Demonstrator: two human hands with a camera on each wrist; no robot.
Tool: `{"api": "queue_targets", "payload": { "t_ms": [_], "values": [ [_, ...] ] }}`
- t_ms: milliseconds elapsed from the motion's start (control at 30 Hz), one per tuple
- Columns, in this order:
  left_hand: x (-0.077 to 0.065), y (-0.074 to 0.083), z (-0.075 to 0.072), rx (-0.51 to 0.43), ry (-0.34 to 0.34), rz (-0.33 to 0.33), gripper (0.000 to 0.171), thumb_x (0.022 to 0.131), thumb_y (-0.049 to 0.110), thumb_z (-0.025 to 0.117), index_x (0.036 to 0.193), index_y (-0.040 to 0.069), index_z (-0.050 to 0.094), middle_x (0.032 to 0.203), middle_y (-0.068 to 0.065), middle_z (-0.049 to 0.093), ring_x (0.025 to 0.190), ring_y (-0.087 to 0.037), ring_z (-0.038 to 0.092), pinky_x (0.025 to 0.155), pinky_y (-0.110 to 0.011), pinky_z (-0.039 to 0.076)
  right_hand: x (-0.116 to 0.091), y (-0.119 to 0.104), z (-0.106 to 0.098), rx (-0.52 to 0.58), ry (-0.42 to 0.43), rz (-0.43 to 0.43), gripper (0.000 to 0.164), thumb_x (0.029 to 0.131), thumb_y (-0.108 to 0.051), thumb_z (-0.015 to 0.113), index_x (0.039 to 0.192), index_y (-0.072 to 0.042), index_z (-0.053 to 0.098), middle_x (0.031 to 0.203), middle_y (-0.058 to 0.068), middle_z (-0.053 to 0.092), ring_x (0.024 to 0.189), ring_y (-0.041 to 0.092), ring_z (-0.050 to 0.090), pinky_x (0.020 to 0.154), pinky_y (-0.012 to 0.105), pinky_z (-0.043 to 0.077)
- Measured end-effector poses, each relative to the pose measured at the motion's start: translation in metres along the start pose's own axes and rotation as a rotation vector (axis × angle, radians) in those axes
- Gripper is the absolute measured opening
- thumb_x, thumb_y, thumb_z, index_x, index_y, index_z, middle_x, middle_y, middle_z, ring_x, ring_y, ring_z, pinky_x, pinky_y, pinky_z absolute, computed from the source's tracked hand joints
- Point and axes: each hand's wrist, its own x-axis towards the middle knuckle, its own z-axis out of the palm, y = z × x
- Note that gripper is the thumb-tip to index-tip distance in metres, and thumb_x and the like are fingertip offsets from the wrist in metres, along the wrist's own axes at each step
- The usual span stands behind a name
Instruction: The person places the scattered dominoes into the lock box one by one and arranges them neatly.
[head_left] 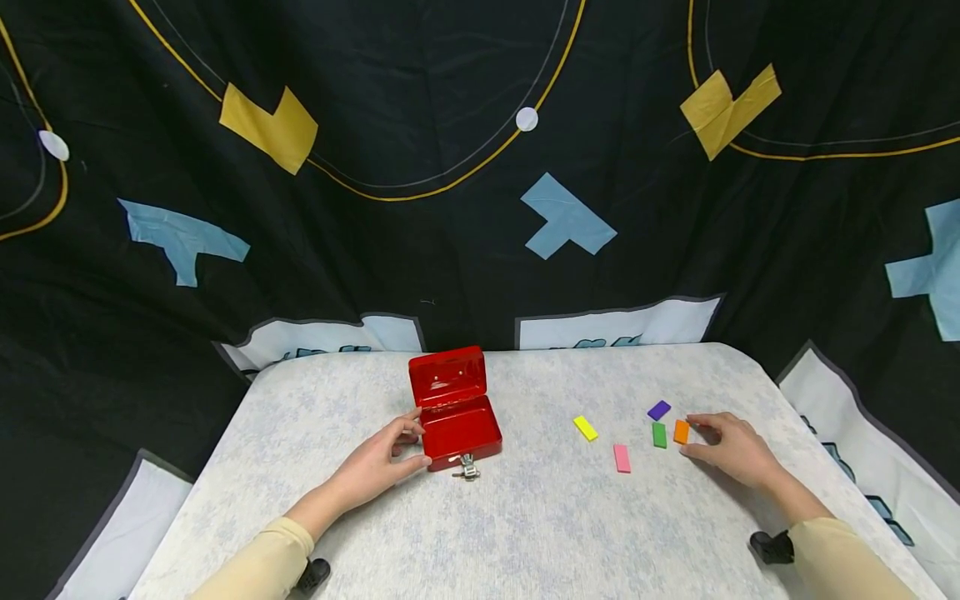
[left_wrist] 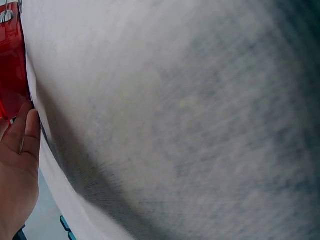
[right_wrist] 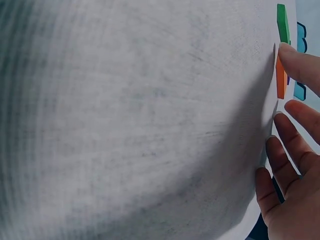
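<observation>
A small red metal box [head_left: 463,433] stands on the table with its lid [head_left: 448,377] raised and a silver latch [head_left: 468,468] at its front. My left hand [head_left: 381,457] rests at the box's left side, fingertips along the edge and thumb at the front corner. In the left wrist view, its fingers [left_wrist: 31,131] lie against the red wall. On the right, my right hand [head_left: 729,448] spreads thumb and index finger around an orange block [head_left: 681,432]. The right wrist view has the thumb [right_wrist: 299,62] overlapping this block's end. A green block [head_left: 659,435] lies just left of it.
A purple block [head_left: 659,410] lies behind the green one. Further left are a pink block [head_left: 622,458] and a yellow block [head_left: 586,428]. A pale patterned cloth [head_left: 555,533] covers the table, and a black curtain [head_left: 420,267] hangs behind it.
</observation>
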Motion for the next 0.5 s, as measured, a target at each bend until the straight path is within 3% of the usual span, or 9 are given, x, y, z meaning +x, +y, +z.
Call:
{"api": "queue_targets", "payload": {
  "t_ms": [500],
  "values": [
    [-0.0007, -0.0010, 0.0004, 0.030, 0.011, 0.012, 0.043, 0.091, 0.048, 0.077, 0.125, 0.028, 0.058, 0.163, 0.012, 0.034, 0.124, -0.011, 0.059, 0.101, -0.040, 0.051, 0.0000, -0.0010, 0.0003, -0.003, 0.010, -0.001, 0.064, 0.088, -0.044, 0.080, 0.131, 0.000, 0.065, 0.116, 0.018, 0.064, 0.101, 0.032, 0.056, 0.079, 0.051, 0.046]
  ]
}}
